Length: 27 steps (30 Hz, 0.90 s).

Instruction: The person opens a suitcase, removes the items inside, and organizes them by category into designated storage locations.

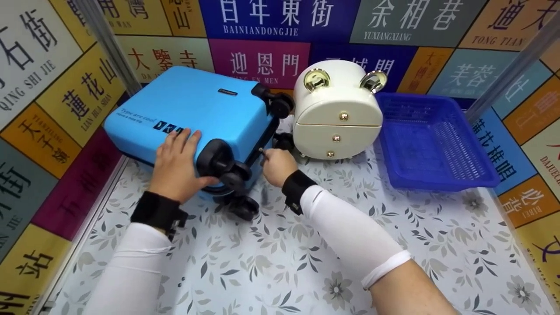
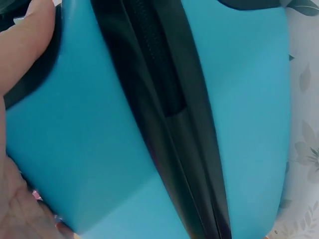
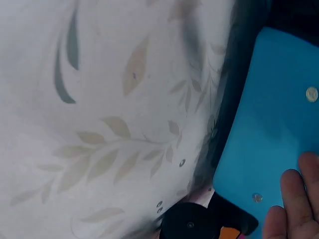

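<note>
A bright blue hard-shell suitcase (image 1: 197,100) lies on its side, with black wheels (image 1: 245,208) towards the front and right. Spread over its top face and near corner is my left hand (image 1: 175,168), thumb beside a wheel housing. The left wrist view shows the black zipper band (image 2: 169,119) along the suitcase's side. At the wheeled end, my right hand (image 1: 278,167) has curled fingers and pinches a small zipper pull (image 1: 261,151) at the seam. Curled fingers (image 3: 294,199) appear before the blue shell in the right wrist view; the pull is hidden there.
A cream rounded case (image 1: 339,105) with gold ears and knobs stands just right of the suitcase. Farther right sits a blue plastic basket (image 1: 437,186). Printed panels (image 1: 262,61) wall in the leaf-patterned tabletop (image 1: 262,271) at the back and sides.
</note>
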### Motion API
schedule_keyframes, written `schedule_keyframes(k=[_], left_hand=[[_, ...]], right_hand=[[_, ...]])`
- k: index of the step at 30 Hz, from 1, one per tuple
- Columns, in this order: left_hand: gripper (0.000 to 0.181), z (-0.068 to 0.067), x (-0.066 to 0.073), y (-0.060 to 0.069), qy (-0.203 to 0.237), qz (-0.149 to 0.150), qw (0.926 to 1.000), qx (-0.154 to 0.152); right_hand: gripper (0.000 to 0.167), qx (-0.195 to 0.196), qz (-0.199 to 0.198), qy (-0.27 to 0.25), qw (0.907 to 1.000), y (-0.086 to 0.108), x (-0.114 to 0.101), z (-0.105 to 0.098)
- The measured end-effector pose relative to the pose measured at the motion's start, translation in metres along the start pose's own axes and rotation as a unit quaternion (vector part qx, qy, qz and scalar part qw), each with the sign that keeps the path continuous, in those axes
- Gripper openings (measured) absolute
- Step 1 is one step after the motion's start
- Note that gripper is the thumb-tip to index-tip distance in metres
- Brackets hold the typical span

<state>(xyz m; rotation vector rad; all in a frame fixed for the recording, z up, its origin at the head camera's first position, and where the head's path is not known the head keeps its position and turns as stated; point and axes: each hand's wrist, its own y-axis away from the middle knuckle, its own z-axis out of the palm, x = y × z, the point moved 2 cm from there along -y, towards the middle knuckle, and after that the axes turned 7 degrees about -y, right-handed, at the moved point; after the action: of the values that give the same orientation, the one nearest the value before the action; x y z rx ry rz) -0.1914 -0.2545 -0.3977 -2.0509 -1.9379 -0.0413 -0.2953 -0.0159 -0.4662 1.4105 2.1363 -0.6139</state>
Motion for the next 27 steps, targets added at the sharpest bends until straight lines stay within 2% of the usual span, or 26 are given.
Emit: schedule_keyframes(k=[6,11,15,19,27], left_hand=[[0.121,0.000,0.000,0.001,0.003,0.002,1.0000,0.005],[0.119,0.001,0.002,0.002,-0.007,-0.001,0.9999,0.011],[0.116,0.002,0.004,0.004,-0.018,-0.003,0.9997,0.017],[0.113,0.001,0.007,0.006,-0.020,-0.013,0.9995,0.020],[0.106,-0.001,0.014,0.008,-0.018,-0.030,0.9993,0.015]], right_hand=[[0.035,-0.044,-0.009,-0.022,0.9988,0.022,-0.012,0.011],[0.033,-0.037,-0.019,-0.029,0.9987,0.031,-0.016,0.015],[0.028,-0.015,-0.012,-0.048,0.9987,0.028,-0.016,0.016],[0.031,-0.003,-0.006,-0.058,0.9983,0.022,-0.015,0.016],[0.032,-0.006,-0.001,-0.061,0.9981,0.014,-0.013,0.017]])
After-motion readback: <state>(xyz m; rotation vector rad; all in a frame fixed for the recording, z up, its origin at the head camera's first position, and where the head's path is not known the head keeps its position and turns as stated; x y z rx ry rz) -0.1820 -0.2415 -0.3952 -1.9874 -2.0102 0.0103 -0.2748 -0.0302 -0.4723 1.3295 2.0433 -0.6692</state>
